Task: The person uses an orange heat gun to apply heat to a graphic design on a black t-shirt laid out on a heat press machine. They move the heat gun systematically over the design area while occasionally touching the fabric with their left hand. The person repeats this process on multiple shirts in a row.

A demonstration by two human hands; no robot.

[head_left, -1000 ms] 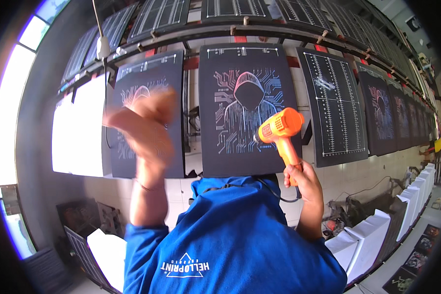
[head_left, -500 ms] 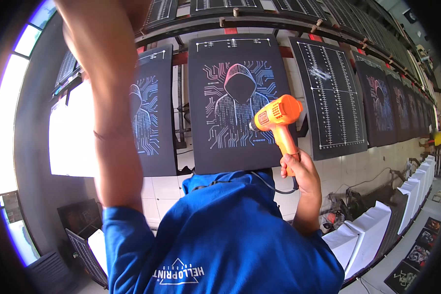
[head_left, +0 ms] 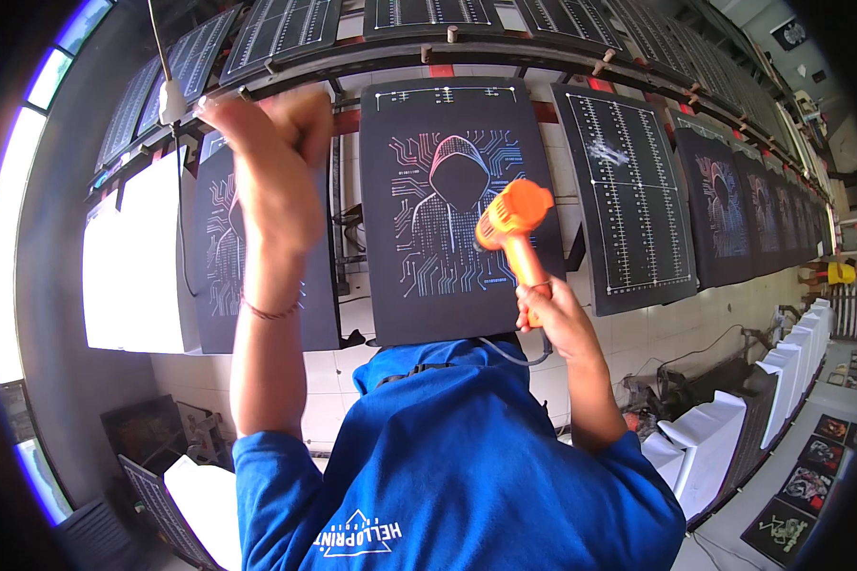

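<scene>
My right hand is wrapped round the handle of an orange heat gun. Its nozzle points left over a black panel directly before me, which bears a printed hooded figure with circuit-like lines. A dark cord hangs from the handle. My left hand is raised over the neighbouring printed panel, partly covering it. Slightly smeared by motion, that hand has one digit stretched out to the left, apart from the curled fingers, and nothing shows in it. A white plug connector on a hanging cord is close to that digit.
At far left lies a bright white panel. A black panel with white scale marks is on the right, followed by several printed ones. Behind them runs a dark metal rail. White draped sheets stand at lower right.
My left hand has come down from the top edge into fuller view, uncovering the hanging cord and connector. The heat gun has shifted left and turned slightly in my right hand.
</scene>
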